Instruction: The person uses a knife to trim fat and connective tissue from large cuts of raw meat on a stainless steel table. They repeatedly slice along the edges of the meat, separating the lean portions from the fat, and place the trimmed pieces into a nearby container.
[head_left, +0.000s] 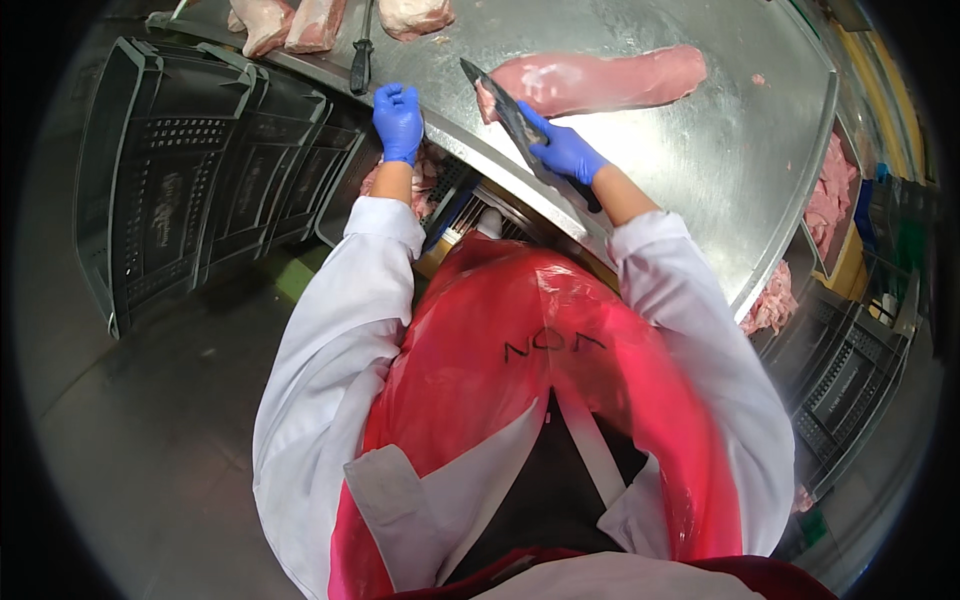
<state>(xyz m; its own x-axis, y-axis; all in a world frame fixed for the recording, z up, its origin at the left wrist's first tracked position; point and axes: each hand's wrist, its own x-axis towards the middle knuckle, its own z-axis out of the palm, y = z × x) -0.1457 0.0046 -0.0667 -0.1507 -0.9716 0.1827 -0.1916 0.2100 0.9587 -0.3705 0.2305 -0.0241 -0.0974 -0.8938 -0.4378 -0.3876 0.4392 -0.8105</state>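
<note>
My right hand (568,153), in a blue glove, grips a dark, broad-bladed knife (508,112) over the near edge of the metal table (700,190). The blade points up and to the left, and its tip side lies against the left end of a long, trimmed pink meat loin (610,80). Part of the knife's handle shows below the hand. At the table's edge farther left, my gloved left hand (398,124) has its fingers curled in, with nothing visible in it. Just beyond that hand lies a sharpening steel (361,68) with a dark handle.
Several pieces of fatty meat (318,24) lie at the far left of the table. Dark plastic crates (170,190) stand on the left. Meat scraps (426,185) fill a container below the edge. Right of the table are meat trimmings (772,303) and another crate (840,375).
</note>
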